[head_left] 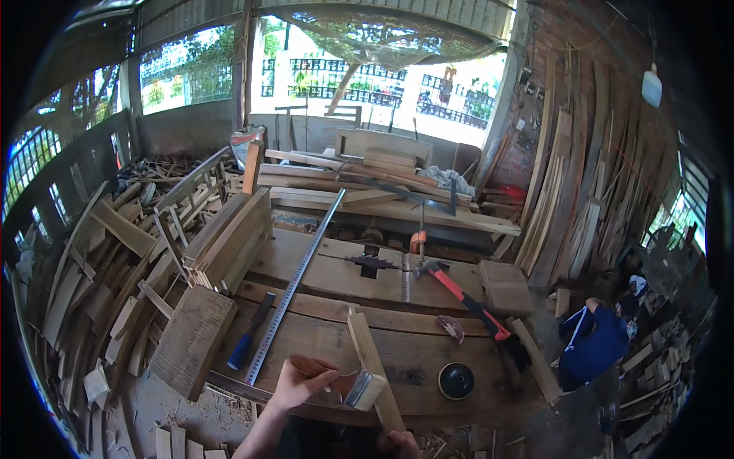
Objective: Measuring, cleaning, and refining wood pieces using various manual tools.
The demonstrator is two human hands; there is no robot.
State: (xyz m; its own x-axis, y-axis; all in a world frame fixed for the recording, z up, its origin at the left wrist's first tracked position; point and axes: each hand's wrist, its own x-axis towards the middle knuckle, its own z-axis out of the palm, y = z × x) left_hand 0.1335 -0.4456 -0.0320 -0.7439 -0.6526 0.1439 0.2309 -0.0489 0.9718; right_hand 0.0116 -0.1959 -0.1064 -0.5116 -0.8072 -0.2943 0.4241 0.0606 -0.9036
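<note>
My left hand (300, 385) is closed around the brown handle of a wide, flat paintbrush (365, 390). Its pale bristles lie against or just over a narrow wooden strip (370, 353), and contact is hard to make out. At the strip's near end, my right hand (401, 444) grips it by the lower edge of the view, with part of the hand cut off. The strip slants away from me over the wooden workbench (321, 344). Right of the strip sits a round black lid or dish (456, 380). A blue-handled chisel (248, 336) lies left of my left hand.
A long steel ruler (297, 284) crosses the bench. A red-and-black hammer (474, 306) lies at right by a wood block (505, 288). Farther back, a dark toothed saw blade (371, 264) shows. Boards (229, 241) stack at left. A person in blue (592, 340) crouches at right.
</note>
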